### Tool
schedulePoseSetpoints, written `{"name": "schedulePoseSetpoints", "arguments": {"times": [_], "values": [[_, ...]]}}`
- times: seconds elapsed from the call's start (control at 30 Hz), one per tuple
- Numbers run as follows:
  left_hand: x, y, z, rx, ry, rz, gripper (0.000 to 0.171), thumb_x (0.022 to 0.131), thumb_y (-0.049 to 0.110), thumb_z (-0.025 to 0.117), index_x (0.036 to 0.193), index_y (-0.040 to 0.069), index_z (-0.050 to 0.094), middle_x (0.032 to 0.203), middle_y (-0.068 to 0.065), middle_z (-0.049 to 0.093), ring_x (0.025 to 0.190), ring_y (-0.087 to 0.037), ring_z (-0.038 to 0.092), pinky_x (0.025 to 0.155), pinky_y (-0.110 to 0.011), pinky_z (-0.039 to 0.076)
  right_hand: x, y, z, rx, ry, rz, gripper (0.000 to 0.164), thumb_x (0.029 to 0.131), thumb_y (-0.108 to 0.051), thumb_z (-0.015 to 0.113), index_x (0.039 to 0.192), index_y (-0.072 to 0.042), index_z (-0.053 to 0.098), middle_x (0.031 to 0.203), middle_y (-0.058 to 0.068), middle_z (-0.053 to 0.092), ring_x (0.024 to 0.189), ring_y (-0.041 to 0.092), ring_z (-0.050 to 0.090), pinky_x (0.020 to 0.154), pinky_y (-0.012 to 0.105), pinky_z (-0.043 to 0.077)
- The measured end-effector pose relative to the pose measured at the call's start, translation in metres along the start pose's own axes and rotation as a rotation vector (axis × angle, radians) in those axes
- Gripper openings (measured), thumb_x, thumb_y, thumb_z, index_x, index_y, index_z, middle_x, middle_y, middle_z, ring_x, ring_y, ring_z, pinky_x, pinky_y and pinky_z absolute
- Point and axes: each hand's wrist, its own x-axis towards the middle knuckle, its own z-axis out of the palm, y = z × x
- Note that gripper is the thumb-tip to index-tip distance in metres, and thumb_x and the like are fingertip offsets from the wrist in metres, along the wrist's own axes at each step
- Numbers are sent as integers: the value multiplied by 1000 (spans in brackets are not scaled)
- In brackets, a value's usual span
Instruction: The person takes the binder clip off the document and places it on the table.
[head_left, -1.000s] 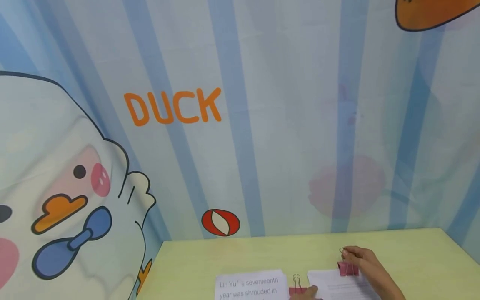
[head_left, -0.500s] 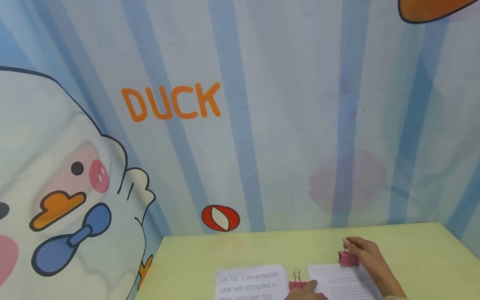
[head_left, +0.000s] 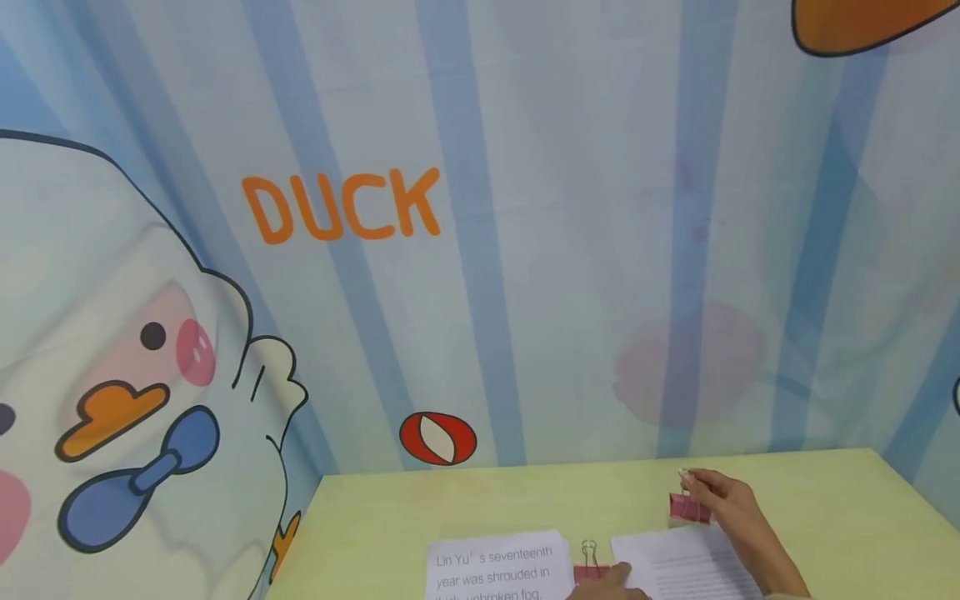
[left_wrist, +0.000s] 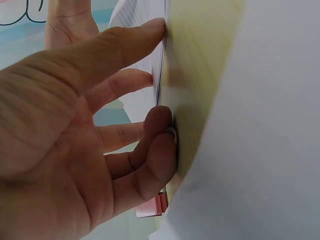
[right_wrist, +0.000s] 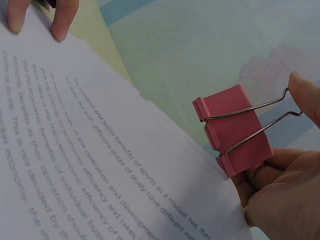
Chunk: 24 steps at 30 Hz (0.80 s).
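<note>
My right hand (head_left: 738, 510) pinches the wire handles of a pink binder clip (right_wrist: 240, 131). In the right wrist view, the clip's mouth faces the edge of a printed stack of paper (right_wrist: 100, 145) and lies at or just beyond it; whether they touch is unclear. My left hand (head_left: 609, 588) rests its fingertips on the stack's near left part. The left wrist view shows this left hand (left_wrist: 60, 130) with its thumb and fingers spread along the paper's edge, some fingertips bent. A second pink binder clip (head_left: 590, 573) lies beside the left hand, its wire handle standing up.
Another paper stack (head_left: 495, 567) with large print lies to the left of the second clip. Both stacks are on a pale yellow table (head_left: 390, 508). Behind its far edge hangs a striped blue curtain (head_left: 570, 250) with a duck print.
The right hand has drawn the binder clip away from the stack's far edge, which it overlapped before. The left hand has stayed near the same spot on the paper.
</note>
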Motion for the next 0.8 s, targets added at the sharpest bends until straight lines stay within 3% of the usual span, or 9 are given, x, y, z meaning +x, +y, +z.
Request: {"name": "schedulePoseSetpoints", "arguments": {"times": [0.17, 0.37, 0.6, 0.7, 0.8], "values": [[-1, 0, -3, 51, 16, 35, 35, 92, 49, 69, 124, 35, 72, 123, 24, 65, 124, -18, 57, 84, -27, 53, 1, -1, 0, -15, -6, -8, 61, 105, -29, 58, 144, 15, 42, 139, 26, 57, 103, -5, 53, 103, 39, 43], [0, 3, -4, 56, -11, 10, 36, 91, 50, 69, 124, 36, 71, 125, 23, 64, 123, -18, 58, 85, -30, 53, 2, -5, 0, 22, -18, -8, 62, 104, -26, 59, 143, 18, 40, 138, 28, 56, 111, 7, 54, 113, 60, 29], [2, 3, -8, 99, -77, 11, 36, 91, 48, 70, 126, 37, 70, 128, 22, 63, 127, -16, 55, 85, -26, 53, 0, -10, -3, 85, -37, 13, 62, 104, -26, 59, 143, 18, 40, 125, 18, 67, 101, 0, 52, 113, 65, 21], [3, 2, -9, 33, -72, -8, 33, 91, 45, 71, 122, 33, 73, 125, 22, 65, 129, -18, 54, 86, -26, 52, -2, -12, -5, 87, -55, 15, 63, 105, -30, 57, 143, 17, 41, 122, 15, 68, 103, 0, 52, 112, 66, 21], [3, 3, -10, 7, -54, -5, 32, 92, 46, 70, 120, 31, 74, 120, 26, 65, 131, -20, 53, 88, -25, 51, -4, -13, -8, 51, -71, 14, 64, 106, -33, 54, 143, 17, 41, 125, 17, 67, 108, 6, 56, 112, 62, 28]]}}
